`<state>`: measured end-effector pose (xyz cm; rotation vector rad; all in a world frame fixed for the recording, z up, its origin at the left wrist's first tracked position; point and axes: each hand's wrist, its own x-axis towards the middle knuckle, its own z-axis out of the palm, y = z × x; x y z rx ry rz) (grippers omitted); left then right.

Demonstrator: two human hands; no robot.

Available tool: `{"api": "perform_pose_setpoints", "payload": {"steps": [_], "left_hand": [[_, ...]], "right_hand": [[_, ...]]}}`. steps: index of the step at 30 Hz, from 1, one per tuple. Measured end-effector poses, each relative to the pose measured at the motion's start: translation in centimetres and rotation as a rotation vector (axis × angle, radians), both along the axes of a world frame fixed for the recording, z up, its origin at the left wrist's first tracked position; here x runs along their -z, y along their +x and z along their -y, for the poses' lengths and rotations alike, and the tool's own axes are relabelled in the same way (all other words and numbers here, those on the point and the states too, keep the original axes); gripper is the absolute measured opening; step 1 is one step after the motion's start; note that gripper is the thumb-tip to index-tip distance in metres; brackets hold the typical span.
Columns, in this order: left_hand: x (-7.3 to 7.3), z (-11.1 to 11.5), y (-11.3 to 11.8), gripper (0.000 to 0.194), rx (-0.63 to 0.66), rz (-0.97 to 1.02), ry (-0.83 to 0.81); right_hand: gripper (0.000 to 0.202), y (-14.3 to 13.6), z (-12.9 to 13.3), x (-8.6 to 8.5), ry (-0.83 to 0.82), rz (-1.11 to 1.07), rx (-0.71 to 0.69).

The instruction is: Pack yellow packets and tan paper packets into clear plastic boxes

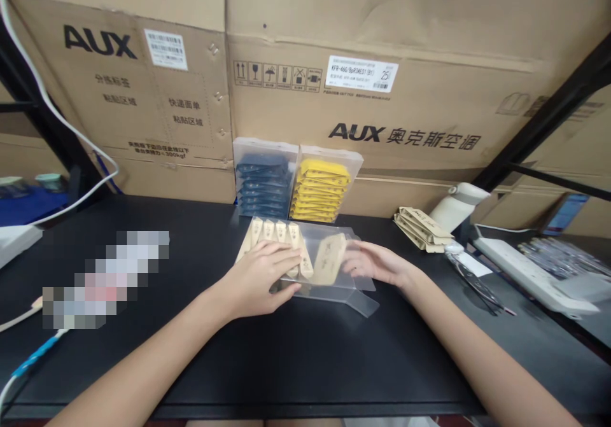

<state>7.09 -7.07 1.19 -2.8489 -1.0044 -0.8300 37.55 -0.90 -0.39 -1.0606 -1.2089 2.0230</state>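
A clear plastic box (305,291) lies on the black table, its flaps open toward the right. Inside it, several beige packets (268,230) stand in a slanted row at the left, and one beige packet (330,258) lies flatter at the right end. My left hand (267,274) rests over the row, fingers wrapped round the box and packets. At the box's open right end is my right hand (375,263), its curled fingers at the edge of the flatter packet, partly behind clear plastic.
Behind the box stand clear boxes of blue packets (263,185) and yellow packets (322,188), against cardboard (286,32). At the right are stacked beige packets (422,230), a white device (458,205), cables and a power strip (529,274). A pixelated item (109,277) lies left.
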Motion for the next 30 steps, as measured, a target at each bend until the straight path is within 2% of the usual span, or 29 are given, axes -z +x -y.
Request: {"api": "perform_pose_setpoints", "payload": {"steps": [2, 5, 10, 16, 21, 26, 30], "left_hand": [[0.0, 0.1, 0.1, 0.042, 0.008, -0.005, -0.004], [-0.1, 0.3, 0.3, 0.042, 0.039, 0.007, -0.012], [0.0, 0.7, 0.7, 0.043, 0.086, 0.022, -0.008], [0.2, 0.7, 0.9, 0.042, 0.103, 0.042, 0.001], [0.1, 0.8, 1.1, 0.041, 0.119, 0.063, -0.009], [0.0, 0.9, 1.3, 0.040, 0.136, 0.068, -0.012], [0.1, 0.9, 1.2, 0.038, 0.139, 0.065, 0.003]], "right_hand": [[0.026, -0.3, 0.3, 0.0, 0.043, -0.007, -0.039], [0.038, -0.6, 0.6, 0.1, 0.104, 0.010, -0.122], [0.049, -1.4, 1.2, 0.0, 0.132, 0.021, -0.259], [0.047, -1.9, 1.4, 0.0, 0.147, -0.005, -0.325], [0.033, -2.1, 1.6, 0.3, 0.130, -0.069, -0.399], [0.024, -3.0, 2.1, 0.5, 0.150, -0.084, -0.355], [0.028, -3.3, 2.0, 0.7, 0.203, -0.103, -0.269]]}}
